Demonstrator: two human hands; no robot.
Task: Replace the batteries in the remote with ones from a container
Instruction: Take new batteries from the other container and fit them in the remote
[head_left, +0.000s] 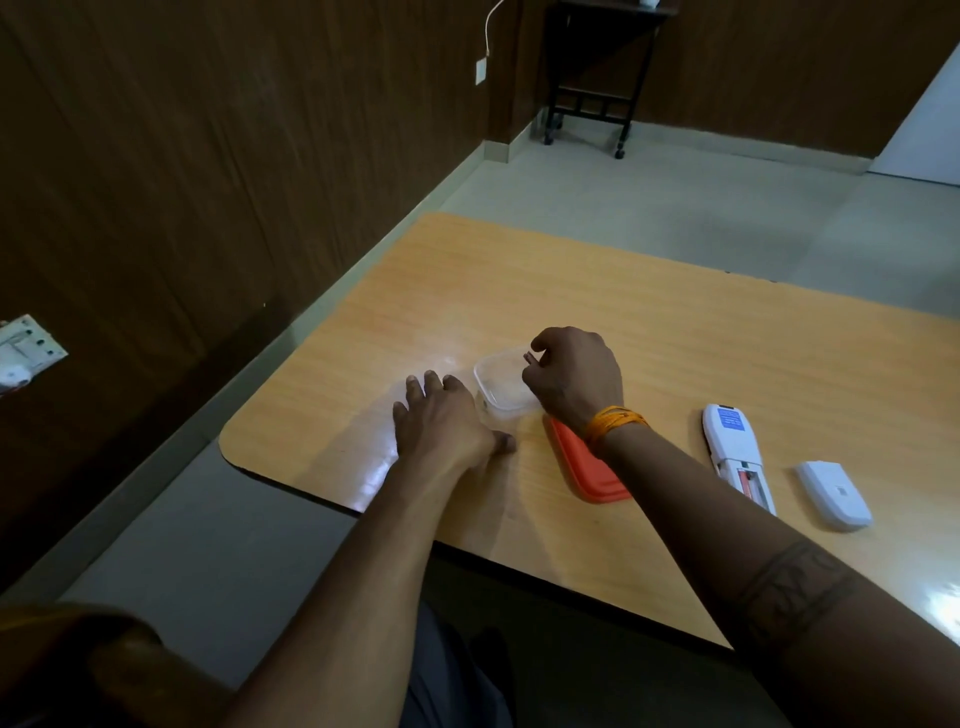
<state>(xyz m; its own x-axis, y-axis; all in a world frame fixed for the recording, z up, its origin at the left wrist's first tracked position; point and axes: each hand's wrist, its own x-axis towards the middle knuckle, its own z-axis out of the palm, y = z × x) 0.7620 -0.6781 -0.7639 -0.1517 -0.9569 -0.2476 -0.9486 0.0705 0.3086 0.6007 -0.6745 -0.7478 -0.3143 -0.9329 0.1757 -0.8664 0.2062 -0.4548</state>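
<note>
Wood-panelled walls surround the orange bench (649, 322). On it, the remote (736, 449) lies face down right of the orange lid (587, 470), long axis running away from the person, battery bay nearest, its cover (834, 493) alongside. The left hand (447, 418) rests flat and open against the clear container (501, 387); the right hand (574, 379) pinches a small battery (530, 357) above it.

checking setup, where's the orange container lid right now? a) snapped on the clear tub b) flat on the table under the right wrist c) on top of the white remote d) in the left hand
b: the orange plastic lid lies flat on the wooden table, beside the clear plastic tub, partly under the right wrist.
</note>
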